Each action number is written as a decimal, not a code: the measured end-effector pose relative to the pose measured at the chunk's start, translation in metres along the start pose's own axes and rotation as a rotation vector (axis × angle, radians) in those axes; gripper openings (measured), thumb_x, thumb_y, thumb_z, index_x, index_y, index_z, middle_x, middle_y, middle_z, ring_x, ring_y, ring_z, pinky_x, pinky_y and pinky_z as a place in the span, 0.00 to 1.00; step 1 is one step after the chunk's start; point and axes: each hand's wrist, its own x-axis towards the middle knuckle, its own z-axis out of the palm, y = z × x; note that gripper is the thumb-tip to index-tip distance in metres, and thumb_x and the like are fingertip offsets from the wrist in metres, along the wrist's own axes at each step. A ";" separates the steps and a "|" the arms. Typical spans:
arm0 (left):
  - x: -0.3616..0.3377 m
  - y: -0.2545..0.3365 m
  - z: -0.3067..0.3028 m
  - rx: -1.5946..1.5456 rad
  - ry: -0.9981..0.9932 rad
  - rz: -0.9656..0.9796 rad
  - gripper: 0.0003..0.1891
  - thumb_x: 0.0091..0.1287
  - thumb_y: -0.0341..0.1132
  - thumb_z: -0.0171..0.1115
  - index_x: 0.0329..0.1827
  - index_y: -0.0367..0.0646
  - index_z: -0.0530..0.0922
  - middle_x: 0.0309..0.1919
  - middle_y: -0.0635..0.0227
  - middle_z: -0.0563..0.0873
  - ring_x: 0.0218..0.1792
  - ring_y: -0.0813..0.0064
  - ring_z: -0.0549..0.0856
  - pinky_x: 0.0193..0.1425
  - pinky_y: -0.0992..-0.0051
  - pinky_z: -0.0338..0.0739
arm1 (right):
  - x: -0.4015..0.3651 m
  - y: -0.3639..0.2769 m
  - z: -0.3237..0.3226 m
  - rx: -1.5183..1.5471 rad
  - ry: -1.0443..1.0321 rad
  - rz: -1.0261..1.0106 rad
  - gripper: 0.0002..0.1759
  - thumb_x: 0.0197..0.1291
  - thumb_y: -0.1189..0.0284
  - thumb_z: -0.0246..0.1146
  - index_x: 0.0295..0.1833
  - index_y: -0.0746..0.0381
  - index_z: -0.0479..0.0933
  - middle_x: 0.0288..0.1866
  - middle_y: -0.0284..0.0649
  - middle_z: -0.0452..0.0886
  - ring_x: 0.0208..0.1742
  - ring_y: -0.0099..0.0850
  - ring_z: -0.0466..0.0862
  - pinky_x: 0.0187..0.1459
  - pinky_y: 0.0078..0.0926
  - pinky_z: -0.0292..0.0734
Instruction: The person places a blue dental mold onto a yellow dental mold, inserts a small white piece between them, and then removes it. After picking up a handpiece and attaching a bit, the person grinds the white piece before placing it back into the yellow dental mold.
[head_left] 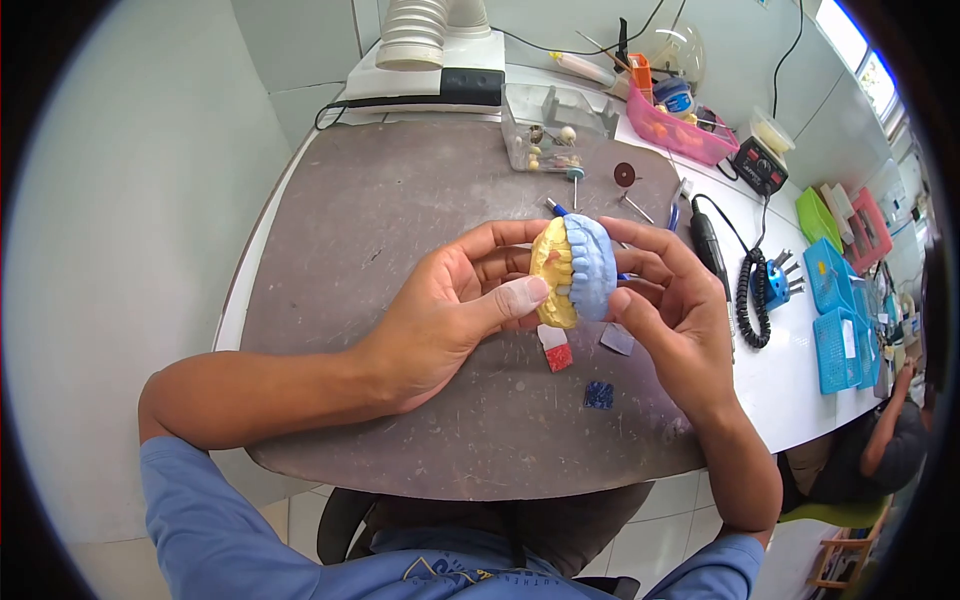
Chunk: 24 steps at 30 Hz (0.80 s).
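Between my two hands, above the worn brown work mat (pixel 400 210), are two dental casts pressed together with their teeth meeting. My left hand (pixel 460 290) grips the yellow dental cast (pixel 551 280), thumb in front and fingers behind. My right hand (pixel 680 310) holds the blue dental cast (pixel 592 268) by its outer side. On the mat below lie a red-and-white piece of paper (pixel 556 350), a greyish piece (pixel 617 339) and a dark blue piece (pixel 599 395). A blue pen-like tool (pixel 556 206) is partly hidden behind the casts.
Behind the hands stands a clear plastic box (pixel 555 130) of small parts. A pink basket (pixel 680 135) of supplies, a black handpiece (pixel 707 240) with coiled cord (pixel 752 310), a blue bur holder (pixel 777 283) and blue baskets (pixel 836 345) are at right. Another person (pixel 870 450) sits far right.
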 end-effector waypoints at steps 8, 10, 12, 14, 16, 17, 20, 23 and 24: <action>0.000 0.000 -0.003 0.015 -0.011 0.035 0.26 0.70 0.30 0.59 0.70 0.41 0.63 0.59 0.63 0.76 0.60 0.73 0.77 0.65 0.69 0.75 | 0.004 0.003 -0.001 0.057 -0.032 0.006 0.27 0.64 0.73 0.65 0.67 0.68 0.67 0.52 0.48 0.81 0.52 0.30 0.84 0.51 0.22 0.81; 0.001 0.001 -0.003 0.026 -0.011 0.042 0.26 0.70 0.29 0.60 0.70 0.41 0.64 0.58 0.63 0.76 0.60 0.73 0.77 0.64 0.70 0.75 | 0.004 0.003 -0.001 0.069 -0.028 0.024 0.28 0.64 0.72 0.65 0.67 0.68 0.67 0.52 0.48 0.81 0.52 0.30 0.84 0.51 0.23 0.81; 0.001 0.000 -0.003 0.037 -0.010 0.051 0.26 0.70 0.29 0.60 0.69 0.41 0.64 0.58 0.62 0.77 0.59 0.73 0.78 0.64 0.70 0.75 | 0.004 0.003 -0.001 0.082 -0.024 0.041 0.29 0.63 0.72 0.66 0.67 0.67 0.67 0.51 0.48 0.81 0.52 0.30 0.84 0.51 0.24 0.81; 0.001 -0.002 -0.003 0.058 -0.027 0.102 0.26 0.69 0.29 0.61 0.69 0.41 0.65 0.58 0.62 0.78 0.59 0.74 0.78 0.64 0.69 0.75 | 0.005 0.003 -0.003 0.085 -0.029 0.063 0.29 0.62 0.71 0.67 0.67 0.67 0.67 0.51 0.47 0.81 0.52 0.30 0.83 0.53 0.26 0.81; 0.000 -0.004 -0.004 0.100 -0.025 0.119 0.26 0.69 0.29 0.61 0.69 0.40 0.65 0.58 0.62 0.78 0.59 0.74 0.78 0.65 0.69 0.75 | 0.005 0.004 -0.003 0.097 -0.032 0.074 0.30 0.62 0.71 0.67 0.67 0.66 0.67 0.51 0.47 0.81 0.52 0.29 0.83 0.53 0.26 0.80; 0.000 -0.004 -0.005 0.144 -0.025 0.138 0.26 0.69 0.29 0.61 0.69 0.40 0.65 0.58 0.62 0.78 0.59 0.74 0.78 0.65 0.69 0.74 | 0.005 0.004 -0.003 0.108 -0.035 0.081 0.30 0.62 0.71 0.68 0.67 0.66 0.68 0.51 0.46 0.81 0.52 0.29 0.83 0.53 0.26 0.80; 0.001 -0.003 -0.004 0.167 -0.025 0.167 0.26 0.69 0.29 0.61 0.69 0.40 0.66 0.58 0.62 0.78 0.59 0.74 0.77 0.66 0.69 0.74 | 0.005 0.008 -0.003 0.109 -0.030 0.035 0.30 0.62 0.71 0.68 0.67 0.66 0.68 0.51 0.47 0.81 0.52 0.29 0.83 0.51 0.25 0.80; 0.000 -0.001 -0.004 0.207 -0.040 0.185 0.26 0.69 0.29 0.61 0.70 0.40 0.66 0.59 0.63 0.78 0.59 0.74 0.77 0.67 0.70 0.73 | 0.005 0.008 -0.002 0.097 -0.009 0.024 0.30 0.61 0.71 0.68 0.67 0.66 0.68 0.50 0.46 0.82 0.50 0.28 0.83 0.50 0.23 0.81; 0.001 -0.002 -0.004 0.206 -0.039 0.184 0.26 0.69 0.29 0.61 0.70 0.40 0.66 0.59 0.63 0.78 0.59 0.74 0.77 0.67 0.70 0.73 | 0.005 0.007 -0.003 0.096 -0.009 0.026 0.30 0.61 0.71 0.68 0.67 0.66 0.68 0.50 0.46 0.82 0.50 0.28 0.83 0.50 0.23 0.81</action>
